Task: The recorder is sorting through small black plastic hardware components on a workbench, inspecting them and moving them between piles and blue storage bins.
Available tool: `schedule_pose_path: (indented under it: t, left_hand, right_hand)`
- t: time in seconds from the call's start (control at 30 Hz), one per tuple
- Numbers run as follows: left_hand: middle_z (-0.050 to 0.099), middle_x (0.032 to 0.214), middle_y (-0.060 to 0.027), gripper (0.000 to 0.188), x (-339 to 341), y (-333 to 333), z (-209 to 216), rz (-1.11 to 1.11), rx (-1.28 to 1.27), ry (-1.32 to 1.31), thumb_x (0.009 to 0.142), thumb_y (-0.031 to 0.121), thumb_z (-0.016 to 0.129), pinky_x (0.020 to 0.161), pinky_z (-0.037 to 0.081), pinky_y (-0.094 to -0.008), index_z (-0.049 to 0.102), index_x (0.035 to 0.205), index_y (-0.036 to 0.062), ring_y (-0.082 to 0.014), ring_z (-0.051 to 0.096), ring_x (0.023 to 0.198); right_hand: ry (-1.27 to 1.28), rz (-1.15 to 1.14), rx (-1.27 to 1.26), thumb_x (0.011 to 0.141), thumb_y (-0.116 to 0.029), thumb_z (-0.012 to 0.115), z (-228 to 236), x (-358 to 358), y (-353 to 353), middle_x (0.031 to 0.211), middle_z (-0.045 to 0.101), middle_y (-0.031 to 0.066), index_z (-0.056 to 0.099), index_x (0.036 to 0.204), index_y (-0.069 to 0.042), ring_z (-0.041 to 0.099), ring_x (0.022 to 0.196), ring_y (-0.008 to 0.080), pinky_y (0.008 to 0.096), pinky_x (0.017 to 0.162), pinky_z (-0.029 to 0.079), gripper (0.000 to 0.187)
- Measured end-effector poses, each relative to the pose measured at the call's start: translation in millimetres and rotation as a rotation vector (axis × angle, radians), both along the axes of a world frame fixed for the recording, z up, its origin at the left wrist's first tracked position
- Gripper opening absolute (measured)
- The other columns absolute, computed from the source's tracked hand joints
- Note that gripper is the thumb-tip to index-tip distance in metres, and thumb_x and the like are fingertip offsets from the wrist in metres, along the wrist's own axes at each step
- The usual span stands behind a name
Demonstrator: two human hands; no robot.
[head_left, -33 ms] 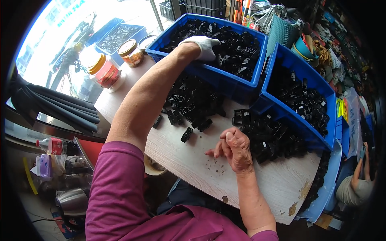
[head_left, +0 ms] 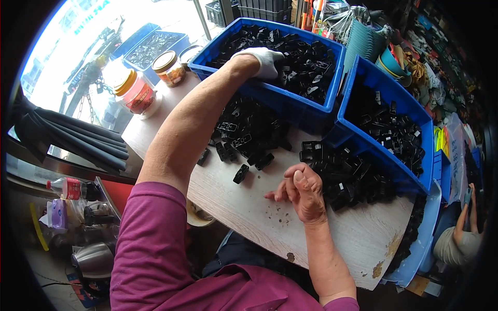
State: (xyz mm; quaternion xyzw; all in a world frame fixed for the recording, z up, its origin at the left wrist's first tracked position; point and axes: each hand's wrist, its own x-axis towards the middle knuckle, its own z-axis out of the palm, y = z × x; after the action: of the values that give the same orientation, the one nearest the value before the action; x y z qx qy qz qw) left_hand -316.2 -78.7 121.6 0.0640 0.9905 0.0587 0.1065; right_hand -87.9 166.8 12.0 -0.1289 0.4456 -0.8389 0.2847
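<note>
My left hand (head_left: 263,61), in a white knitted glove, reaches over the near rim of a large blue bin (head_left: 337,67) full of small black plastic parts (head_left: 306,65). One finger stretches right over the parts; the other fingers are hidden, so any grip cannot be made out. Above the pale table (head_left: 223,189), my bare right hand (head_left: 305,194) is held with loosely bent fingers apart and nothing visible in them. Beside its fingers lies a heap of black plastic parts (head_left: 358,181). Another heap (head_left: 249,129) sits below the bin, partly behind my left forearm, with a single part (head_left: 240,173) at its near edge.
A second blue bin (head_left: 384,147) of black parts stands tilted at the right. Lidded jars (head_left: 136,93) line the table's left by the window. A drink bottle (head_left: 67,187) and metal kettle (head_left: 96,260) are at lower left. Another person (head_left: 459,243) is at far right.
My right thumb has shifted very slightly; otherwise both hands and the parts look the same.
</note>
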Motion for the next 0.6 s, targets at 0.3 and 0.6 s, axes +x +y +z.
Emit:
schedule_pose_path:
  t: [0.3,0.6]
  left_hand:
    - [0.069,0.133,-0.0165,0.064,-6,-15,-10,0.010,0.111,0.221,0.079,0.025,0.070,0.106,0.053,-0.0408,0.063,0.143,0.0225,-0.0334,0.067,0.121]
    - [0.072,0.124,-0.0172,0.055,1,-23,-5,0.067,0.309,0.446,0.082,0.028,0.072,0.104,0.054,-0.0389,0.068,0.136,0.0202,-0.0334,0.070,0.115]
  right_hand:
    - [0.005,-0.118,-0.035,0.106,-0.028,0.060,1,1,-5,0.062,0.054,0.0021,0.059,0.095,-0.001,0.057,0.052,0.0117,0.0444,0.068,0.065,0.029]
    - [-0.012,0.023,0.022,0.104,-0.035,0.064,-2,-3,3,0.057,0.044,-0.0014,0.059,0.102,0.001,0.058,0.056,0.0126,0.0454,0.075,0.065,0.036]
